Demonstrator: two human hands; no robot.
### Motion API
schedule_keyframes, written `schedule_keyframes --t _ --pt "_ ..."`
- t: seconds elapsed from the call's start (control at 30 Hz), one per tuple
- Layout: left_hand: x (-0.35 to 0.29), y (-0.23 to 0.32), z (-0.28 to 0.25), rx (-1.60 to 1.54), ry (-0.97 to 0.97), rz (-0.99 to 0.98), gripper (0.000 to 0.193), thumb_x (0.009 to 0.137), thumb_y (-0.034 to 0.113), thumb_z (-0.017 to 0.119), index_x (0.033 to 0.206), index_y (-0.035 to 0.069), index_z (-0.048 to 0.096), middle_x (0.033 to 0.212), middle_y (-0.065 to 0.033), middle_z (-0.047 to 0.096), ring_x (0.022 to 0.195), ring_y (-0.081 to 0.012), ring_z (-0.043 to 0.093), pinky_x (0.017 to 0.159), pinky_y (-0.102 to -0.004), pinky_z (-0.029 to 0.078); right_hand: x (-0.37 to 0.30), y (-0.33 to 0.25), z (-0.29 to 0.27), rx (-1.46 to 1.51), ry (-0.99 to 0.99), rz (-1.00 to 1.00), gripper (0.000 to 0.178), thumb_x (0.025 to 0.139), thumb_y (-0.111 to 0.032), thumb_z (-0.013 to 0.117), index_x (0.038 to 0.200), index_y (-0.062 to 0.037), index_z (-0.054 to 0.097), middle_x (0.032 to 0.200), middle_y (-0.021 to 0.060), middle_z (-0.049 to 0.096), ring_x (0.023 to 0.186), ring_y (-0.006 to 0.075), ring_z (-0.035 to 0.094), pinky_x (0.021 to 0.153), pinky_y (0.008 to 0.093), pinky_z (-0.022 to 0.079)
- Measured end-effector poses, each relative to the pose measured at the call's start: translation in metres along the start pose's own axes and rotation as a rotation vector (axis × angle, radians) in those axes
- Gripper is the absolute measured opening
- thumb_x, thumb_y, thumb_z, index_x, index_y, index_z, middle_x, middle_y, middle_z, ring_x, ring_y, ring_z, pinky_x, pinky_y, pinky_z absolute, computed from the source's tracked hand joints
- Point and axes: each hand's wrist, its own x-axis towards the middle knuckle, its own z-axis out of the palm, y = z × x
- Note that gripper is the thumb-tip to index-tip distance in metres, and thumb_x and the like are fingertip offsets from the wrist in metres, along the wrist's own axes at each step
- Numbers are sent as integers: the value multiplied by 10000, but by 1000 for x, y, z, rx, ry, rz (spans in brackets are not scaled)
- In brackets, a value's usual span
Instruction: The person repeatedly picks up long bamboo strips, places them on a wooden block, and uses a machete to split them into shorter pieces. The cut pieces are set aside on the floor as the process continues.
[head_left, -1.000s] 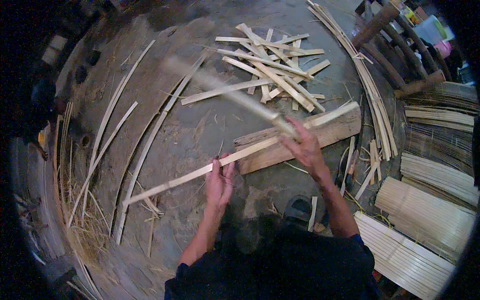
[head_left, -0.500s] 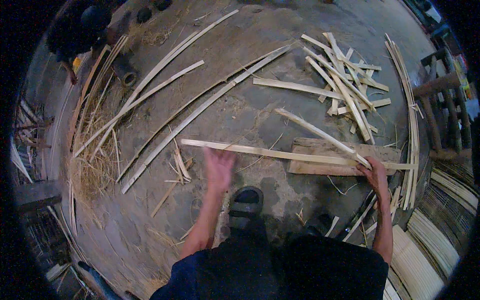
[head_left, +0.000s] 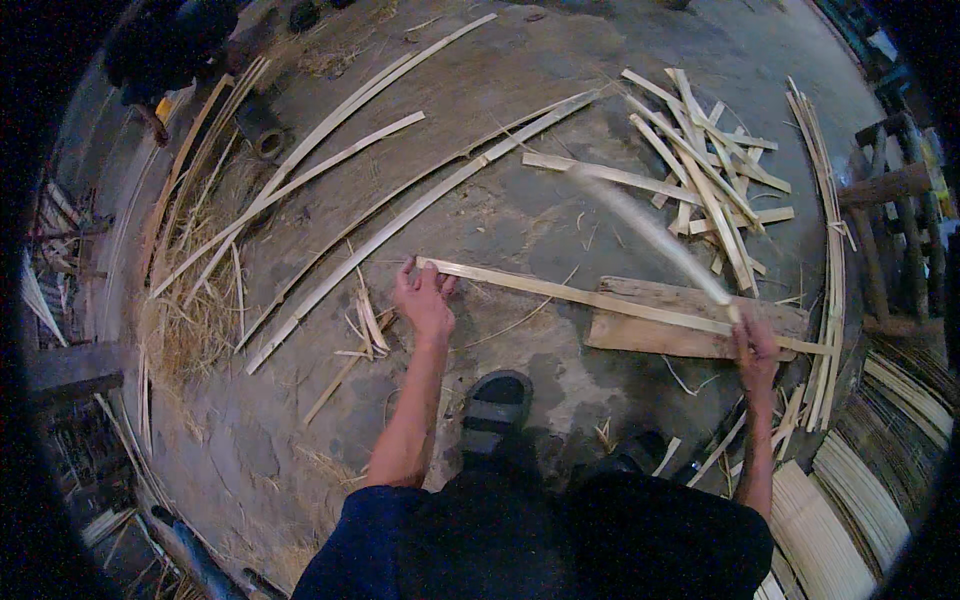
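My left hand (head_left: 428, 304) pinches the left end of a long, pale bamboo strip (head_left: 560, 289). This strip runs to the right, across a short wooden plank (head_left: 640, 338) on the floor. At the plank's right part, my right hand (head_left: 757, 345) is closed on the near end of a second bamboo strip (head_left: 650, 235). That strip slants up and away to the left, smeared by motion. The long strip passes at my right hand too; whether those fingers touch it, I cannot tell.
A crossed heap of bamboo strips (head_left: 715, 180) lies at the far right. Long strips (head_left: 400, 215) stretch across the floor to the left, near a pile of shavings (head_left: 190, 335). Bundled strips (head_left: 825, 250) lie at the right. A person (head_left: 165, 50) is at the far left.
My left hand, open and blurred below the long strip before, has moved up and taken hold of its left end. The strip in my right hand is swinging.
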Motion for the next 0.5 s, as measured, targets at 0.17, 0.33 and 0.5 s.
schedule_keyframes --t 0.17,0.33,0.5 --pt "-7 -2 6 -5 30 72 348 904 39 526 1220 26 381 974 -125 603 832 -193 614 681 -340 563 28 -93 43 29 -190 -196 326 830 -159 651 1146 -79 631 787 111 587 725 253 525 688 365 415" --pt "0 -5 -2 -47 32 34 274 921 62 484 1185 26 415 1007 -137 595 842 -219 625 691 -368 569 38 -108 80 31 -188 -356 338 810 -189 668 1139 -116 640 733 78 534 710 253 478 672 371 395" --pt "-2 -1 0 -144 69 10 244 929 105 496 1157 30 447 992 -116 587 814 -215 625 660 -353 559 37 -109 95 78 -177 -357 340 800 -210 677 1132 -141 648 752 68 530 723 250 488 672 368 398"
